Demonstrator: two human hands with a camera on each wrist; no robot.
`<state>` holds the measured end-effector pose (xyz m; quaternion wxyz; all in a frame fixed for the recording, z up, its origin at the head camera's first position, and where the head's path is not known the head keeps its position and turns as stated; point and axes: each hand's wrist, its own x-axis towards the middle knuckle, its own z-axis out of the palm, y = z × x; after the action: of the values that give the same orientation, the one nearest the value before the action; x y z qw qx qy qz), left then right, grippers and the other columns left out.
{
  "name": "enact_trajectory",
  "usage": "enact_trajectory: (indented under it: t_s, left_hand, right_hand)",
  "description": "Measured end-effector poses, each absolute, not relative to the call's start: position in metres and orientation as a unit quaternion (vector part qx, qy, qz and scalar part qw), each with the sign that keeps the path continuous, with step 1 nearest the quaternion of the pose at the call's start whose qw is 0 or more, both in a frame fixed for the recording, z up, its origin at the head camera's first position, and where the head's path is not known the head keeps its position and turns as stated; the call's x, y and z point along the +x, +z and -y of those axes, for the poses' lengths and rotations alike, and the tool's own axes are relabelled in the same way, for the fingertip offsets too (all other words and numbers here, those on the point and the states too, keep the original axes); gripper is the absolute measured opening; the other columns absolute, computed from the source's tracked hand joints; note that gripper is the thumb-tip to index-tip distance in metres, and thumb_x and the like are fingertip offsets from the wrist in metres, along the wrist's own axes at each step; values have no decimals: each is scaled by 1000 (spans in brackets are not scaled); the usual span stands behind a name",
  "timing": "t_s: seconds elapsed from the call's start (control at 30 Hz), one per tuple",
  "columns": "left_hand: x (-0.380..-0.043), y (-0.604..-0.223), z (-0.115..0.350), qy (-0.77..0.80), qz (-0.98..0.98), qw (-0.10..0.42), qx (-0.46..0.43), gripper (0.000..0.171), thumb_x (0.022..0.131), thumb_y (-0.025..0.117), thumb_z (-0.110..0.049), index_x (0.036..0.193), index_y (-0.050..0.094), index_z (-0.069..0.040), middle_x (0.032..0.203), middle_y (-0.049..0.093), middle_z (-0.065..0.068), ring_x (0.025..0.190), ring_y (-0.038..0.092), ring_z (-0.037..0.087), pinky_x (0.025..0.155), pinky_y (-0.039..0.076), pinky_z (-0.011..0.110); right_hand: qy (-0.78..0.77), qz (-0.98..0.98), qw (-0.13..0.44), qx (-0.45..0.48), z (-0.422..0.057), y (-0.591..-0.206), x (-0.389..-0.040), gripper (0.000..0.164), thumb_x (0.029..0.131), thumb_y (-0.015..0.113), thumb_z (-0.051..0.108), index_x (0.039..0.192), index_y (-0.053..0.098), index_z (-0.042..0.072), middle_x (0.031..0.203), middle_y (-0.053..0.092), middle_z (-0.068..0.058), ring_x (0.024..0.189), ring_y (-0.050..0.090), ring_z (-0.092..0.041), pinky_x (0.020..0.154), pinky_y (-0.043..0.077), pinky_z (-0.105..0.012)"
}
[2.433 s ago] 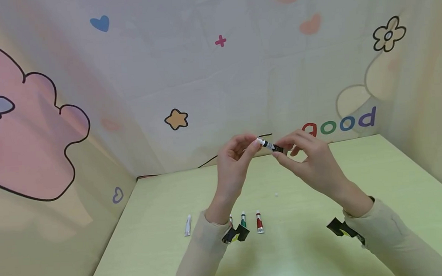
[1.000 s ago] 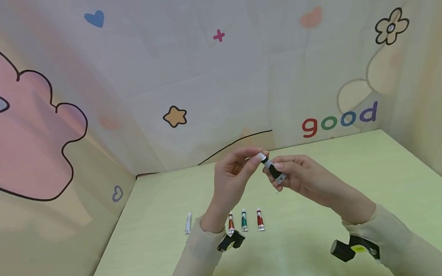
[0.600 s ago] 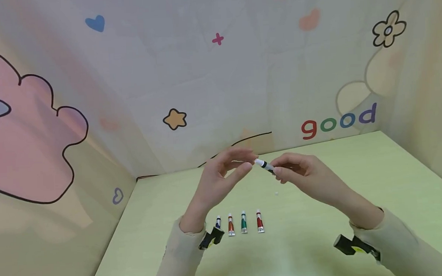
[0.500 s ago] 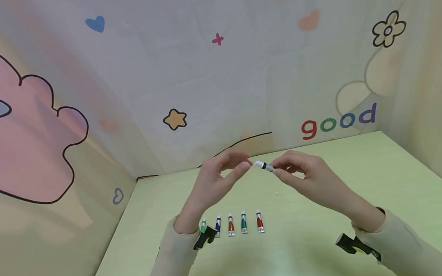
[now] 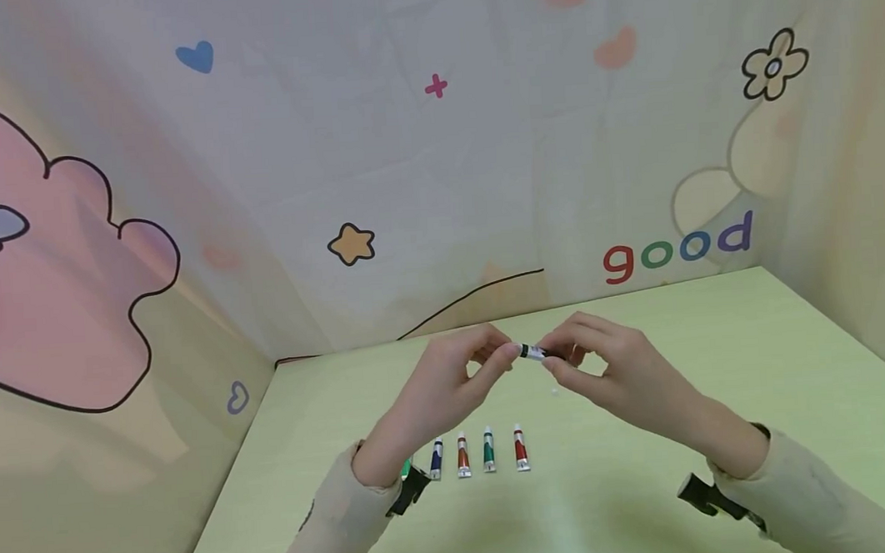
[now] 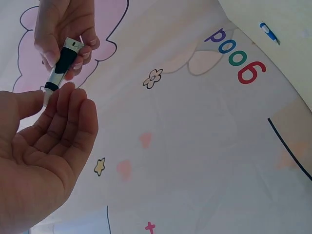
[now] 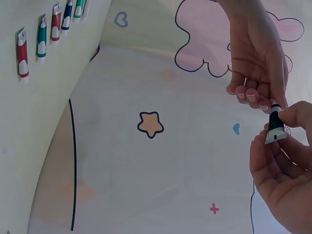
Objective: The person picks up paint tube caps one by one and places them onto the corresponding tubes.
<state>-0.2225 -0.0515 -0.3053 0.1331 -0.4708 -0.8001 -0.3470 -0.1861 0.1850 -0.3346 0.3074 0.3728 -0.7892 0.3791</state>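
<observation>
A small paint tube [image 5: 532, 352] with a black label and a white cap is held in the air above the table. My left hand [image 5: 458, 376] pinches the white cap [image 6: 47, 97] between thumb and fingers, as the left wrist view shows. My right hand [image 5: 616, 363] grips the tube's body near its flat crimped end [image 7: 276, 135]. Below the hands, tubes in red [image 5: 522, 449], green [image 5: 488, 451], orange-red [image 5: 463, 456] and dark blue [image 5: 437, 460] lie in a row. A light green tube [image 5: 407, 469] is partly hidden by the left wrist.
The pale green table [image 5: 649, 499] meets a printed curtain [image 5: 445, 184] at its back edge. A tiny white piece [image 5: 554, 392] lies on the table beyond the row. In the left wrist view, a small blue-and-white item [image 6: 269, 33] lies on the pale surface.
The left fingers came off the cap about half a second ago and now pinch it again. Both hands moved up and down slightly, and the tube turned in the right hand. The row stayed put.
</observation>
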Motion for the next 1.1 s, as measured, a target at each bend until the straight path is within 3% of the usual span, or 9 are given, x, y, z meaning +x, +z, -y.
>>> enact_trajectory:
  t_s: [0.13,0.27,0.37,0.47,0.6,0.73,0.87,1.0,1.1]
  left_hand:
    - [-221,-306,50,-307,788,163,-508,7,101,63,-15,103,68,-9,90,66,-6,78,57,4,69,49,20]
    - [-219,-307,49,-242,753,228,-568,8,99,66,-12,104,65,-6,94,66,-1,83,57,9,76,48,17]
    - [-217,-309,50,-198,722,278,-602,12,97,68,-10,106,64,-4,95,65,1,85,59,12,78,48,15]
    - [-216,-309,51,-171,701,307,-620,14,96,69,-8,108,63,-4,94,63,2,85,60,13,78,48,14]
    - [-215,-309,51,-163,691,314,-630,17,94,71,-6,109,64,-3,95,63,3,86,62,14,80,49,13]
    - [-215,-311,52,-175,716,285,-613,26,95,71,-13,117,62,-2,106,66,6,97,64,15,87,51,19]
    - [-213,-313,54,-216,778,211,-551,33,100,65,-26,124,60,-4,112,68,4,105,64,15,91,51,26]
    - [-213,-313,53,-287,814,135,-486,22,105,57,-31,109,66,-11,94,67,-6,92,65,8,78,52,26]
    - [-213,-313,51,-332,814,96,-467,21,106,55,-29,100,68,-13,83,64,-9,82,65,8,68,52,25]
  right_hand:
    - [443,798,213,348,-190,-332,-183,19,93,71,1,105,73,16,91,66,9,77,63,-10,69,54,-25]
    - [519,793,72,312,-196,-327,-181,9,99,64,9,103,72,11,85,65,0,76,63,-19,70,53,-29]
    - [553,778,-8,299,-200,-326,-182,12,102,61,13,104,71,6,83,63,-6,76,62,-22,73,50,-31]
    - [576,756,-56,307,-203,-327,-183,16,103,59,14,105,70,3,84,62,-8,77,60,-23,77,50,-34]
    - [588,741,-78,314,-203,-329,-184,16,104,57,14,106,69,3,85,61,-7,78,60,-23,79,50,-36]
    - [570,764,-51,298,-203,-330,-182,14,103,60,16,105,70,7,83,61,-6,79,60,-23,74,47,-33]
    - [516,800,55,302,-202,-331,-178,8,99,66,13,103,73,14,85,65,2,79,62,-19,69,49,-29]
    - [424,809,209,351,-197,-331,-176,21,91,74,4,103,73,22,91,66,14,79,62,-8,69,52,-24]
    - [376,794,282,384,-193,-332,-176,27,85,77,0,102,72,21,92,62,18,79,58,-1,67,50,-20]
